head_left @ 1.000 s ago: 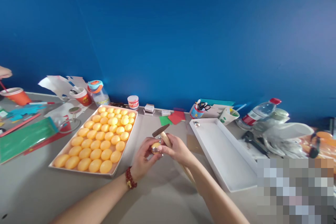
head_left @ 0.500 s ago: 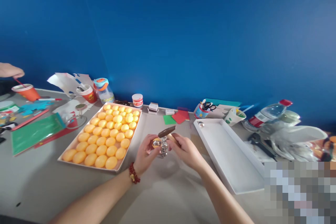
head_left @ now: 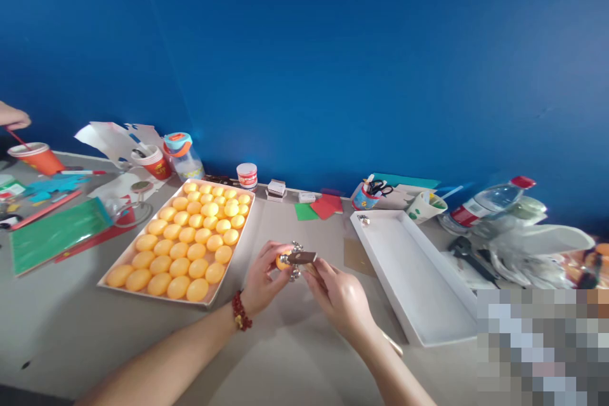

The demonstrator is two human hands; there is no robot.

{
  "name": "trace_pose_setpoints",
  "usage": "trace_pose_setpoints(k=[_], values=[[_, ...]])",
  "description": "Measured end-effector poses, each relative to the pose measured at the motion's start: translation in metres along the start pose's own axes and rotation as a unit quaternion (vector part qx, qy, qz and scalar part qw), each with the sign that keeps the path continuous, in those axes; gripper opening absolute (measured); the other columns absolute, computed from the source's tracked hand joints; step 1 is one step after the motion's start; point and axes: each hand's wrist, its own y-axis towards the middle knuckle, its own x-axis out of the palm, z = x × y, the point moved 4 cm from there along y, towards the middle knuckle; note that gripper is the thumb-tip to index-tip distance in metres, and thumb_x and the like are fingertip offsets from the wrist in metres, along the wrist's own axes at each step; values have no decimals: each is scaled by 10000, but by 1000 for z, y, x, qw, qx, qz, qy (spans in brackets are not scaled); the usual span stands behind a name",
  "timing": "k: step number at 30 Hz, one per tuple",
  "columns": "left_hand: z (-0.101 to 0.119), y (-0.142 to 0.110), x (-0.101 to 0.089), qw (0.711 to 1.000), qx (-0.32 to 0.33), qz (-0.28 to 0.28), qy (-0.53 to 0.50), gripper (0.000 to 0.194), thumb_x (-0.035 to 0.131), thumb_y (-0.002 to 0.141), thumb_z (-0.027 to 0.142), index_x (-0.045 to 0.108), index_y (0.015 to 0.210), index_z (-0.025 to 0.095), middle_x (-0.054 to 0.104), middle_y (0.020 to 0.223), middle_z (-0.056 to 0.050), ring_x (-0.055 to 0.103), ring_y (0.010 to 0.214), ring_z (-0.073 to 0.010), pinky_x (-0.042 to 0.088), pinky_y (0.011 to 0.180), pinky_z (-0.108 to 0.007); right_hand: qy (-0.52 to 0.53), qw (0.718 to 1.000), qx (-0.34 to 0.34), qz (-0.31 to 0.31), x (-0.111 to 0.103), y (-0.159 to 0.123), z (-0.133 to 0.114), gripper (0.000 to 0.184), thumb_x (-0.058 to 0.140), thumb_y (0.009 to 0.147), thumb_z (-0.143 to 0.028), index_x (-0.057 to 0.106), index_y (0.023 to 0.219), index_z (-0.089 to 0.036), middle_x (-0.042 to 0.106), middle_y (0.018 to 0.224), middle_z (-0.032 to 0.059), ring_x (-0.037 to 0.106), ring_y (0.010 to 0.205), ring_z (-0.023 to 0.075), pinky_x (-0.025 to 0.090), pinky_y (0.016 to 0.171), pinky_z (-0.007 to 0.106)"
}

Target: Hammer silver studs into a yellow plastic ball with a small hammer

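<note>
My left hand (head_left: 264, 276), with a red bead bracelet at the wrist, pinches a small orange ball (head_left: 281, 261) that has shiny silver bits stuck around it. My right hand (head_left: 339, 294) is closed on the wooden handle of a small hammer (head_left: 301, 258), whose dark head rests against the ball. Both hands meet just above the grey table (head_left: 285, 355), right of a tray (head_left: 115, 262) filled with several orange balls.
A white empty tray (head_left: 419, 279) holding one silver piece lies to the right. Cups, a jar, scissors in a cup, coloured paper, a water bottle and plastic bags line the blue wall. Another person's hand (head_left: 13, 118) holds a stick over a red cup at far left.
The hammer head has come down from a raised tilt onto the ball. Both hands shifted slightly, and the silver bits now show around the ball.
</note>
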Motion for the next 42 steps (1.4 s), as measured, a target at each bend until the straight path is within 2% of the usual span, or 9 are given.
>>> trace_pose_setpoints(k=[6,15,19,24,32,35,39,42], values=[[1,0,3,998,14,-19,58,313,585,861,207,603,1172,238,562,1094,-87,571,1021,-231,553,833,-372,-19,1000,2,-6,-3,-2,-1,305,362,977,-360,598,1067,-188,707,790,92,626,585,190,317,511,252],[5,-1,2,990,44,-12,136,343,601,826,186,591,1165,235,543,1042,-69,574,935,-211,541,787,-349,-31,999,2,-16,-1,-4,-5,291,379,980,-368,596,1080,-203,714,784,90,636,583,202,274,507,265],[7,-1,2,989,54,-7,140,342,609,817,188,591,1156,236,549,1031,-66,576,897,-200,541,734,-323,-44,999,-2,-25,-2,-4,-7,275,390,980,-359,602,1063,-203,719,801,87,639,590,192,273,502,258],[8,0,0,990,59,-6,129,334,602,833,198,577,1165,224,559,1031,-72,567,868,-184,533,655,-278,-28,999,-20,11,-6,-5,-9,268,392,978,-347,608,1019,-194,709,764,62,616,557,161,286,498,237],[2,1,-2,994,27,-2,102,323,603,850,241,582,1171,214,562,1067,-85,578,871,-185,524,609,-253,-18,998,-33,42,-9,-5,-10,248,410,976,-332,604,948,-181,682,700,37,595,532,146,280,493,223],[1,1,-4,996,32,6,88,301,597,860,250,591,1159,215,569,1059,-86,581,915,-202,534,649,-271,-20,999,-33,34,-8,-5,-10,236,421,969,-328,608,949,-186,687,703,31,595,524,147,274,484,226],[-1,0,-4,997,10,5,75,303,605,863,266,599,1160,206,564,1087,-98,585,963,-219,544,771,-334,-8,998,-28,61,-10,-5,-9,273,403,976,-349,610,934,-176,684,690,41,595,528,148,286,487,224],[-2,0,-4,999,8,3,49,289,604,864,264,608,1147,208,564,1087,-96,580,996,-229,542,808,-350,-15,999,-22,45,-10,-4,-9,273,400,978,-350,614,961,-182,701,720,47,605,527,145,286,483,221]])
